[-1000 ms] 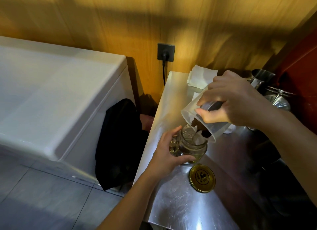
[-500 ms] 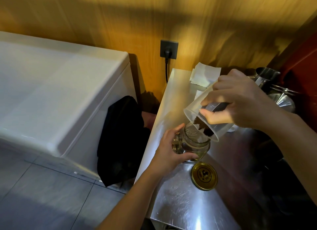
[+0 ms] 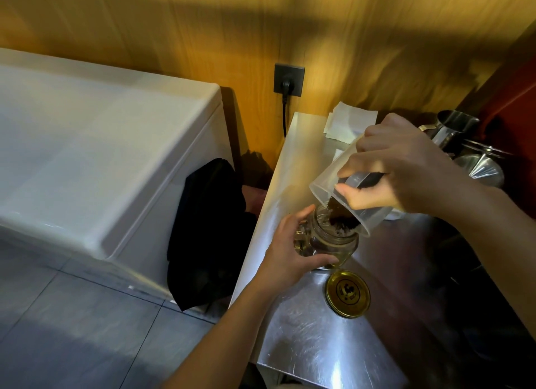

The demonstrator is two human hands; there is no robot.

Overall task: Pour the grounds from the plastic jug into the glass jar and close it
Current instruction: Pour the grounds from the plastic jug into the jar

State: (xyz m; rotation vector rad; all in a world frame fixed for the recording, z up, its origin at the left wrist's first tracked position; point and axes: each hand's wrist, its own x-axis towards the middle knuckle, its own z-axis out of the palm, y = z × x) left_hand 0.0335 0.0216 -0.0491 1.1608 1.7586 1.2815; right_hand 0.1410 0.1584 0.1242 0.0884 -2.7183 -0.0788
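My right hand (image 3: 406, 168) grips the clear plastic jug (image 3: 333, 182) by its grey handle and holds it tipped steeply, rim down over the glass jar (image 3: 330, 240). Dark brown grounds (image 3: 338, 214) lie at the jug's lower lip, right above the jar's open mouth. My left hand (image 3: 290, 249) wraps the jar's left side and holds it upright on the steel counter (image 3: 304, 339). The gold lid (image 3: 347, 293) lies flat on the counter just in front of the jar.
White paper filters (image 3: 349, 123) lie at the counter's back. Steel pitchers and a funnel (image 3: 464, 145) stand at the back right. A white chest appliance (image 3: 87, 156) sits left, with a black cloth (image 3: 203, 229) in the gap. A plugged wall socket (image 3: 288, 79) is behind.
The jug has tipped a little further and the grounds have slid down to its lip over the jar. My left hand has stayed on the jar.
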